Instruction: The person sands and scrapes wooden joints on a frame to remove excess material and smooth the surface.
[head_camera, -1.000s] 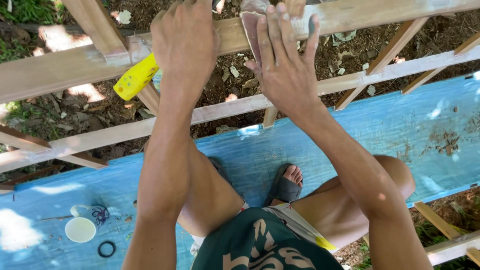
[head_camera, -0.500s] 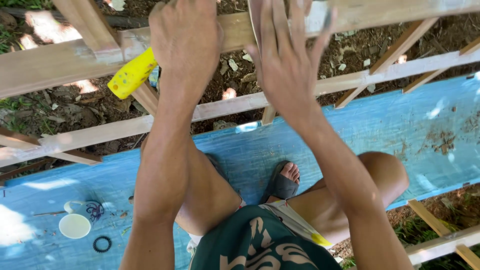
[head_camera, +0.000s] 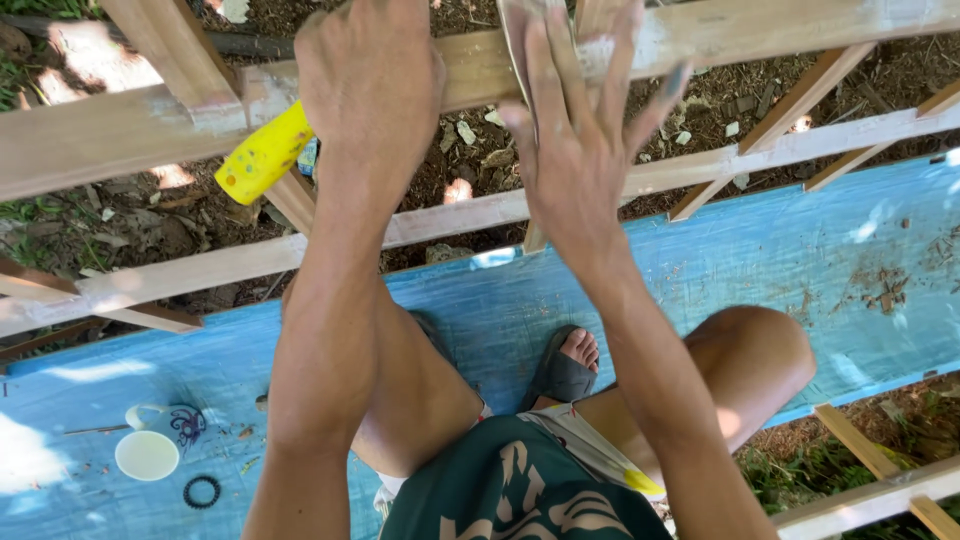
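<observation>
The left hand (head_camera: 372, 85) is closed around a yellow handle (head_camera: 265, 152) and rests on the top rail (head_camera: 100, 130) (the tool's head is hidden). The right hand (head_camera: 580, 130) lies open, fingers spread flat against an upright slat (head_camera: 535, 235) at that rail.

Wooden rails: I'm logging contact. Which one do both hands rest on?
The upper wooden rail, nearest the top edge: left hand grips it, right hand lies flat. The lower rail is untouched.

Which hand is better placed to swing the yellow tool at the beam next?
Probably the left hand: it is closed over the yellow tool at the beam. The right hand lies flat, fingers spread, on an upright slat, apparently steadying it.
</observation>
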